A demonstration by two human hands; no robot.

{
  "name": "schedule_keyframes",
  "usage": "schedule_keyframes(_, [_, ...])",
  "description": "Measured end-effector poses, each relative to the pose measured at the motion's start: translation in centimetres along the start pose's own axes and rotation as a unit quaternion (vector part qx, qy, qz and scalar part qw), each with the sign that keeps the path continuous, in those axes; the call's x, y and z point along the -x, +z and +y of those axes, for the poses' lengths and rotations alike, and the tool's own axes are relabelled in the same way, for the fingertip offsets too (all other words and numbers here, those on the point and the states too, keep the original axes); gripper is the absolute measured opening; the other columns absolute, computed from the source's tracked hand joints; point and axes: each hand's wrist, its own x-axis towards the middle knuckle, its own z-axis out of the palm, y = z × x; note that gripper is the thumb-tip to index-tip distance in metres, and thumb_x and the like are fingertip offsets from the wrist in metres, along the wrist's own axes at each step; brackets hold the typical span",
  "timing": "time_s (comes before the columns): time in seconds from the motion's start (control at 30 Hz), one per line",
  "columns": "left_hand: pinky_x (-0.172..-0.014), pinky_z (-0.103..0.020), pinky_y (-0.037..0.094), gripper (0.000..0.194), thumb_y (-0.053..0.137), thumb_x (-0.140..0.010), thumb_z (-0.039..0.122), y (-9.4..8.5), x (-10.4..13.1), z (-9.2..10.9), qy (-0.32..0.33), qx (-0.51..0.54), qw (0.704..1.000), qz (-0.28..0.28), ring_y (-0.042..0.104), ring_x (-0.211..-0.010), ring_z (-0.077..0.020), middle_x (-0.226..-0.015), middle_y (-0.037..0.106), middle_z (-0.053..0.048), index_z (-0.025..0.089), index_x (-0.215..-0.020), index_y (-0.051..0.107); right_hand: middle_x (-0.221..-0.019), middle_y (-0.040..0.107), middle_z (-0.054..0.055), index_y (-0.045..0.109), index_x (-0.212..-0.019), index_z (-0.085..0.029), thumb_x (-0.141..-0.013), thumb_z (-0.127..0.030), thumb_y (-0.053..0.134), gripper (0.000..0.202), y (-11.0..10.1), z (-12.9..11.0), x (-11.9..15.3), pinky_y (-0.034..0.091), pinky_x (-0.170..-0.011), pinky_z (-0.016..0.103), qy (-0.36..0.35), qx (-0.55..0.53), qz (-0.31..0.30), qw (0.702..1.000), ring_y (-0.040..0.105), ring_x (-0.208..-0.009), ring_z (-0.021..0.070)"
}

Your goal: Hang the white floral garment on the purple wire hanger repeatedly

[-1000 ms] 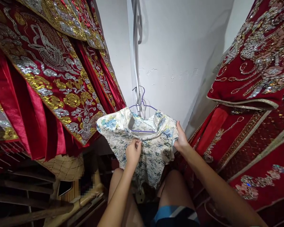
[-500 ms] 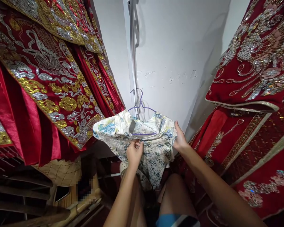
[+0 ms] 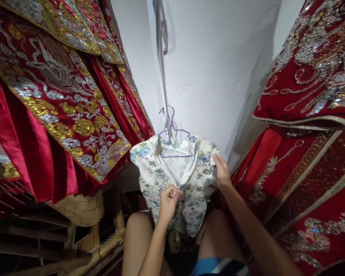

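Observation:
A pale blouse [image 3: 152,172] with a blue, yellow and grey floral print hangs on a purple hanger [image 3: 173,122], its hook caught on the white metal strip [image 3: 158,57] along the wall. My left hand [image 3: 170,197] pinches the blouse at the bottom of its V-shaped neckline. At the blouse's right sleeve edge, my right hand [image 3: 222,169] is closed on the cloth, with the fingers partly behind it. The hanger's lower bar shows through the open neck.
Red robes with gold and silver embroidery [image 3: 83,126] hang on the left. Beaded red garments [image 3: 304,99] crowd the right. A phone [image 3: 82,234] lies on a bamboo seat at lower left, beside a woven hat [image 3: 82,209].
The left hand has pulled the neckline down and slightly right, so the neck is now a deep V and the blouse front hangs straighter. The right hand has shifted slightly right.

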Motion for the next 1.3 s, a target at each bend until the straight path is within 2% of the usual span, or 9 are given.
schedule_keyframes(0.1, [-0.047,-0.024,0.029,0.032,0.066,-0.075,0.045,0.2,1.1,-0.4,-0.031,0.028,0.999,-0.029,0.039,-0.044,-0.0112,-0.048,0.049,0.003,0.020,-0.061,0.050,-0.106,0.067,-0.001,0.064,-0.104,-0.027,-0.079,-0.043,0.074,0.031,-1.2,2.3,5.0,0.047,-0.093,0.030,-0.101,0.072,0.155,0.980,0.062,-0.101,0.0176])
schedule_keyframes(0.17, [-0.047,-0.024,0.027,0.031,0.068,-0.073,0.043,0.2,1.6,-0.2,-0.053,0.047,0.997,-0.044,0.039,-0.044,-0.0111,-0.047,0.049,0.003,0.020,-0.060,0.051,-0.086,0.064,0.000,0.064,-0.086,-0.024,-0.079,-0.047,0.073,0.026,-1.2,4.1,8.7,0.048,-0.080,0.030,-0.080,0.089,0.141,0.983,0.060,-0.083,0.0185])
schedule_keyframes(0.33, [-0.053,-0.024,0.031,0.030,0.071,-0.075,0.036,0.0,2.7,1.4,-0.058,0.068,0.993,-0.072,0.044,-0.052,-0.0118,-0.053,0.052,0.002,0.019,-0.058,0.052,-0.066,0.055,-0.001,0.059,-0.071,-0.021,-0.087,-0.053,0.063,0.036,1.4,6.1,13.8,0.040,-0.058,0.029,0.095,0.094,-0.154,0.979,0.051,-0.063,0.0178])
schedule_keyframes(0.5, [-0.049,-0.023,0.027,0.033,0.076,-0.070,0.040,0.0,3.9,2.1,-0.098,0.092,0.989,-0.052,0.039,-0.047,-0.0104,-0.050,0.051,0.003,0.019,-0.059,0.053,-0.077,0.059,-0.001,0.062,-0.085,-0.023,-0.088,-0.030,0.059,0.008,1.8,5.4,14.0,0.046,-0.071,0.028,0.053,0.087,-0.162,0.981,0.058,-0.076,0.0186])
schedule_keyframes(0.63, [-0.047,-0.022,0.023,0.035,0.078,-0.069,0.039,0.5,4.2,2.6,-0.138,0.141,0.980,-0.032,0.036,-0.045,-0.0081,-0.049,0.052,0.002,0.017,-0.058,0.054,-0.097,0.067,0.004,0.062,-0.108,-0.023,-0.086,-0.021,0.059,0.022,0.5,6.4,14.3,0.049,-0.083,0.030,0.002,0.171,-0.217,0.961,0.063,-0.091,0.0204])
schedule_keyframes(0.83, [-0.047,-0.021,0.014,0.043,0.083,-0.062,0.042,1.4,4.1,4.3,-0.194,0.210,0.958,0.020,0.027,-0.042,-0.0048,-0.041,0.042,0.004,0.016,-0.053,0.050,-0.081,0.064,0.001,0.060,-0.089,-0.021,-0.086,-0.016,0.051,0.011,0.7,5.9,14.4,0.048,-0.075,0.026,-0.045,0.246,-0.240,0.938,0.063,-0.080,0.0178])
schedule_keyframes(1.0, [-0.047,-0.020,0.017,0.043,0.083,-0.063,0.040,2.5,4.3,4.7,-0.180,0.231,0.955,0.041,0.031,-0.042,-0.0059,-0.039,0.041,0.004,0.016,-0.051,0.049,-0.067,0.057,-0.002,0.055,-0.082,-0.021,-0.079,-0.012,0.051,0.010,1.4,4.1,14.1,0.043,-0.062,0.023,-0.046,0.276,-0.242,0.929,0.056,-0.065,0.0149])
schedule_keyframes(1.2, [-0.049,-0.018,0.024,0.042,0.081,-0.069,0.044,3.1,4.7,4.4,-0.151,0.229,0.960,0.051,0.034,-0.044,-0.0061,-0.041,0.044,0.005,0.016,-0.059,0.051,-0.056,0.047,-0.005,0.048,-0.069,-0.020,-0.086,-0.021,0.053,0.017,1.0,6.1,14.1,0.035,-0.054,0.021,-0.014,0.233,-0.237,0.943,0.044,-0.056,0.0111])
schedule_keyframes(1.3, [-0.047,-0.018,0.021,0.043,0.078,-0.074,0.050,2.8,4.9,3.6,-0.139,0.205,0.968,0.047,0.029,-0.041,-0.0050,-0.041,0.044,0.006,0.017,-0.066,0.051,-0.058,0.046,-0.005,0.046,-0.068,-0.020,-0.090,-0.026,0.052,0.024,1.2,5.2,14.3,0.034,-0.054,0.021,-0.006,0.233,-0.252,0.939,0.044,-0.057,0.0110])
